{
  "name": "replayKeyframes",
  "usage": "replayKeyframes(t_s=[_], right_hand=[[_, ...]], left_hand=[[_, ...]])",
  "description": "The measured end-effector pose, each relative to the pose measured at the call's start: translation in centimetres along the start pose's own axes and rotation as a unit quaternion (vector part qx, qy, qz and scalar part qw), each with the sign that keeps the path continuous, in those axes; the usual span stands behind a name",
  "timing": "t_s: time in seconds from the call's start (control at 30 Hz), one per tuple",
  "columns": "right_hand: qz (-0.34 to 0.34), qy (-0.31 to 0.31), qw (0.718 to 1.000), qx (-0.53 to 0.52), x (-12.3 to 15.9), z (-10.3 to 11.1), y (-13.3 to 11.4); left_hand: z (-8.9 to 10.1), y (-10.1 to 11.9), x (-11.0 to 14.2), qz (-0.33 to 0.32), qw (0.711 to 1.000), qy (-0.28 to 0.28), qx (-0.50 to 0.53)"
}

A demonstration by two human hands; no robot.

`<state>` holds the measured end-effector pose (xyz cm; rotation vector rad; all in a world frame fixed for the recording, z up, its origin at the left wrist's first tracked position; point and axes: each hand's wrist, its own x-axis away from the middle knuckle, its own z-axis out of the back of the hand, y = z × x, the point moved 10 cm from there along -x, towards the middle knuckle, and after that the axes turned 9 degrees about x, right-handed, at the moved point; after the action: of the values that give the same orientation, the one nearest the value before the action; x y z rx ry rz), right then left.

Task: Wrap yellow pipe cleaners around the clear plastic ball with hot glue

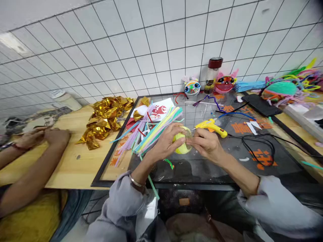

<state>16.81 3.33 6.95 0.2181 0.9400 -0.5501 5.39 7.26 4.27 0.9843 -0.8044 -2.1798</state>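
Head: left hand [167, 143] cups yellow piece [182, 144].

A black-framed rectangular board [219, 173] lies on the pale wooden bench [72, 163], near its front edge. Crumpled gold foil [107, 117] lies left of the board. Across the board's left part is a bundle of pastel fuzzy stems [153, 132], partly over a white printed paper sheet [165, 106] near the back left corner. Right of the bundle is a yellow plastic glue gun [212, 127]. Along the back edge, left to right, stand a round multicoloured figure [192, 87], a clear cylindrical bottle [211, 76] with a dark red lid and a round pink figure [225, 83].
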Motion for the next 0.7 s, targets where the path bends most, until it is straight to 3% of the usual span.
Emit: replayKeyframes(t_s=[0.7], right_hand=[[0.006, -0.024, 0.999, 0.035, -0.02, -0.09, -0.06]], left_hand=[[-0.01, -0.05, -0.06, 0.0, 1.0, 0.008, -0.005]])
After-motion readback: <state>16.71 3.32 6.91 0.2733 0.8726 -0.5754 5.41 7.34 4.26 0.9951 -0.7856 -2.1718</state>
